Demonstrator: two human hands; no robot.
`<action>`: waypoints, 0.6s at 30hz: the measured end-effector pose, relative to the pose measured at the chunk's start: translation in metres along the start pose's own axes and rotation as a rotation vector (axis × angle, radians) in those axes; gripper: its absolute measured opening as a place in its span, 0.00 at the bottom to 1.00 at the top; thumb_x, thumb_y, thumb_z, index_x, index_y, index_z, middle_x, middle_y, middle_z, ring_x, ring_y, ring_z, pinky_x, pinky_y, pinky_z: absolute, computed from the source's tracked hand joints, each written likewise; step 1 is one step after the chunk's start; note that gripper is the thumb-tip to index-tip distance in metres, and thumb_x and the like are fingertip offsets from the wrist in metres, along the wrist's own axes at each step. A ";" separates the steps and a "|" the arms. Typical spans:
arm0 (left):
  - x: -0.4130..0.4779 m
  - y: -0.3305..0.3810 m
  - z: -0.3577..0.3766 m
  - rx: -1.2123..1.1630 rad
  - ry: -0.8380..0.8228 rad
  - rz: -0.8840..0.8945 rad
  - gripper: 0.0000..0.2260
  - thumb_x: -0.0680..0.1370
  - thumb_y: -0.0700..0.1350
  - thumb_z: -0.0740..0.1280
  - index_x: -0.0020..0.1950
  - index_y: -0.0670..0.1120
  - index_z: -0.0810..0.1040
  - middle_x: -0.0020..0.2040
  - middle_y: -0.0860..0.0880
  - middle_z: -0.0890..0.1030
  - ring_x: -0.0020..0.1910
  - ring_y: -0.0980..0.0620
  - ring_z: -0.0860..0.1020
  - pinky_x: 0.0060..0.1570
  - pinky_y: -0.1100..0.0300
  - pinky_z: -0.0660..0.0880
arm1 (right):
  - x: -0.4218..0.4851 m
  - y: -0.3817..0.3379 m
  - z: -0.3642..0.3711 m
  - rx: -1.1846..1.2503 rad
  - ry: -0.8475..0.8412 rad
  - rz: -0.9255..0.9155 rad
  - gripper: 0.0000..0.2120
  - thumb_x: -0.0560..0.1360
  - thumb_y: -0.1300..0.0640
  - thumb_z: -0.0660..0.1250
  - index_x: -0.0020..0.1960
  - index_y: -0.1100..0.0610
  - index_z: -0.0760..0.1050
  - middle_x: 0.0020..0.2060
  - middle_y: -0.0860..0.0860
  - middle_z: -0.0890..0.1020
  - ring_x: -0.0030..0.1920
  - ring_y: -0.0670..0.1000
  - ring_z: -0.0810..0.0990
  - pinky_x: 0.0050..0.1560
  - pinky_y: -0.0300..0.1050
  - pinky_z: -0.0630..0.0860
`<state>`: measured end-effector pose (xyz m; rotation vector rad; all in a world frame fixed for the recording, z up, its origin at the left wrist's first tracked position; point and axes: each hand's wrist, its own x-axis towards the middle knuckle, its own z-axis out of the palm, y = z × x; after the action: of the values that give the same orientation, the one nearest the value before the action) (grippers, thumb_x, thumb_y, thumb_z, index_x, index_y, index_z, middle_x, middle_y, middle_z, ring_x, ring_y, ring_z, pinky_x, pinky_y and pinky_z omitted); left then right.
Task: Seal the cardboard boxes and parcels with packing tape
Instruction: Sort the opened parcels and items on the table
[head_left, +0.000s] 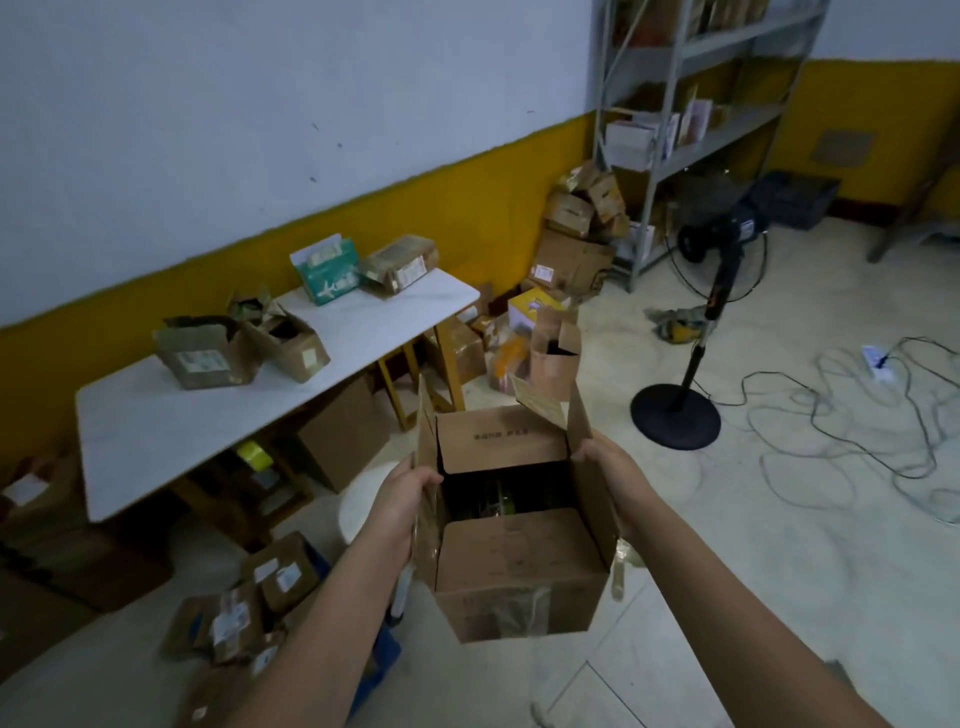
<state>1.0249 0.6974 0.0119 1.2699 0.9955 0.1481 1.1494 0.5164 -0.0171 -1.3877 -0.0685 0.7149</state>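
At the centre of our view, left hand (408, 501) curled over the left side flap and right hand (608, 467) gripping the right flap of one open cardboard box (519, 571), which we hold between them; side flaps upright, end flaps leaning inward, contents dark and unclear. To our left, white table (156, 426) bearing four smaller boxes; to our right, pedestal fan (691, 338) and loose cables (831, 431) on the floor.

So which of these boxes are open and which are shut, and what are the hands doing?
Big brown cardboard box in the hands: flaps up, open.
Left hand: grips the box's left side.
Right hand: grips the box's right side.
Two brown cardboard boxes on the white table: open, flaps ragged.
Green and white carton: top flap up.
Brown taped parcel beside it: closed.
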 end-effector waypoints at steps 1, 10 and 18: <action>0.011 0.006 0.004 -0.006 -0.002 0.001 0.13 0.80 0.35 0.60 0.59 0.50 0.75 0.47 0.46 0.80 0.45 0.47 0.79 0.36 0.56 0.72 | 0.011 -0.005 0.000 0.007 0.001 0.002 0.17 0.75 0.69 0.54 0.57 0.57 0.75 0.41 0.53 0.76 0.39 0.50 0.75 0.28 0.35 0.73; 0.134 0.063 0.022 0.002 -0.064 0.004 0.17 0.79 0.35 0.60 0.67 0.46 0.75 0.50 0.43 0.81 0.47 0.47 0.80 0.36 0.57 0.73 | 0.130 -0.039 0.016 -0.031 0.080 0.020 0.15 0.75 0.68 0.56 0.43 0.52 0.75 0.33 0.51 0.75 0.33 0.49 0.73 0.30 0.40 0.70; 0.250 0.146 0.020 -0.022 -0.089 0.027 0.18 0.78 0.34 0.60 0.67 0.46 0.75 0.53 0.43 0.82 0.50 0.45 0.80 0.36 0.56 0.74 | 0.250 -0.091 0.060 -0.053 0.074 0.000 0.14 0.76 0.67 0.56 0.49 0.53 0.77 0.36 0.52 0.74 0.36 0.50 0.73 0.33 0.44 0.68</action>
<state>1.2476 0.8830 -0.0012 1.2594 0.8987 0.1228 1.3590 0.6915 -0.0112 -1.4634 -0.0290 0.6646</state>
